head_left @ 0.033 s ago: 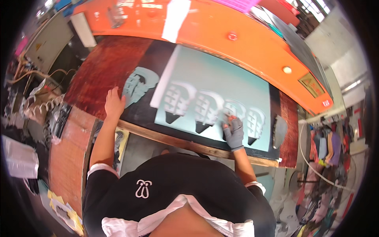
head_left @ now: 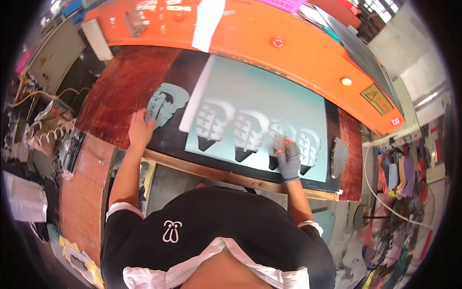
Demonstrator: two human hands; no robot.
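Note:
A pale teal sheet [head_left: 269, 86] lies on the black board, with a row of several curved, lattice-like cut-outs along its near side. My right hand [head_left: 289, 161], in a grey glove with bare fingertips, rests over the third cut-out [head_left: 276, 130]. Its fingers are bent down, and whatever is under them is hidden. To the left, my left hand [head_left: 139, 129] is bare, with thumb and fingers apart. It touches the near-left edge of a small pile of cut teal pieces [head_left: 168, 98], shaped like shoe-upper parts.
An orange machine beam [head_left: 240, 31] with a red button [head_left: 277, 41] spans the far side. A wooden strip [head_left: 231, 177] edges the table in front of me. A grey curved piece [head_left: 339, 156] lies right of the sheet. Scraps hang at far right.
The whole view has shifted slightly. My right hand has moved a little right relative to the sheet, and the teal pieces beside my left hand sit a bit differently.

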